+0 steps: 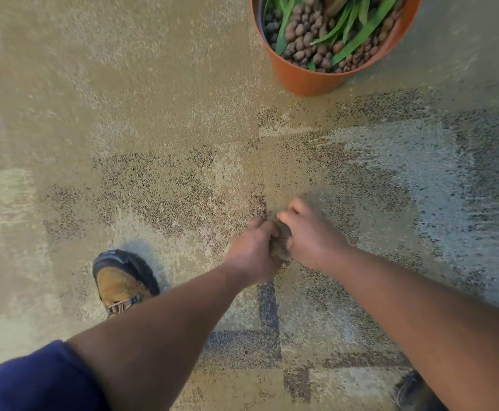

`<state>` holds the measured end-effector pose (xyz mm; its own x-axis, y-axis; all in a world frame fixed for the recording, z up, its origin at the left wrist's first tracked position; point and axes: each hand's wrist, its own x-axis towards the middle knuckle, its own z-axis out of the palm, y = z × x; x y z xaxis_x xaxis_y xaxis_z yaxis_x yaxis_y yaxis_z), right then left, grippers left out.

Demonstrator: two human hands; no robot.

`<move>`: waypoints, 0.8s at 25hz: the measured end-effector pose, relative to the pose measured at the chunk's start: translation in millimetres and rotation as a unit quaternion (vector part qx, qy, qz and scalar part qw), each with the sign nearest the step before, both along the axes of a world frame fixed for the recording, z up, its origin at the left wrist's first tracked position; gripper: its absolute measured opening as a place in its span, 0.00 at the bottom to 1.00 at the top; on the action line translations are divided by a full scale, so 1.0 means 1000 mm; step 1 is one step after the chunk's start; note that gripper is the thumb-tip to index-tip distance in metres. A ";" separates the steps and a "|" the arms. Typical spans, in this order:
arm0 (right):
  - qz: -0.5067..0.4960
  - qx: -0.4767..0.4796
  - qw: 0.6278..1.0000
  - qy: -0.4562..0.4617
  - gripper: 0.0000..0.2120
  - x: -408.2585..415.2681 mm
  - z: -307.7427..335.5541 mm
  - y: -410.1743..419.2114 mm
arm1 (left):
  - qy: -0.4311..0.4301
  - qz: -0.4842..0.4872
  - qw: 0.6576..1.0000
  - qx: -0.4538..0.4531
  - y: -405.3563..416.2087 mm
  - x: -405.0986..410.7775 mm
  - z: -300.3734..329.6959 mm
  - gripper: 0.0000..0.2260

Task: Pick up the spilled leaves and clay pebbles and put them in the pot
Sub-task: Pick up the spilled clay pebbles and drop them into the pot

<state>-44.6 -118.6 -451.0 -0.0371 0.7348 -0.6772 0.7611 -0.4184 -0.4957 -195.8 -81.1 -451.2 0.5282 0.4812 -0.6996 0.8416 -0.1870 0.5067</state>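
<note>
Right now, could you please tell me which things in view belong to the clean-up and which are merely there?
Belong to the job:
round orange plastic pot
brown clay pebbles cupped between both hands
left hand
right hand

Merely there:
tan and black shoe
speckled floor

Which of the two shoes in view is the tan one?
The shoe beside the left forearm: tan upper, dark toe cap, laces showing. The other shoe, at the bottom edge under the right arm, looks dark and is mostly hidden.
</note>
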 end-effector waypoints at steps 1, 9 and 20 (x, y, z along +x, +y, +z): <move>0.016 0.002 1.000 -0.007 0.15 -0.001 0.000 -0.001 | 0.006 0.008 1.000 -0.011 -0.009 0.001 -0.001 0.19; 0.098 0.027 0.991 -0.081 0.22 -0.009 -0.002 -0.015 | 0.011 0.056 0.996 0.067 -0.035 0.019 -0.012 0.05; 0.079 0.017 0.991 -0.105 0.20 0.000 0.002 -0.051 | 0.000 -0.008 0.997 0.077 -0.060 0.005 -0.004 0.17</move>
<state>-44.7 -169.2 -449.3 -0.0148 0.7537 -0.6571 0.9041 -0.2706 -0.3307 -190.5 -141.2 -455.7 0.5362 0.5744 -0.6185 0.8382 -0.2760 0.4704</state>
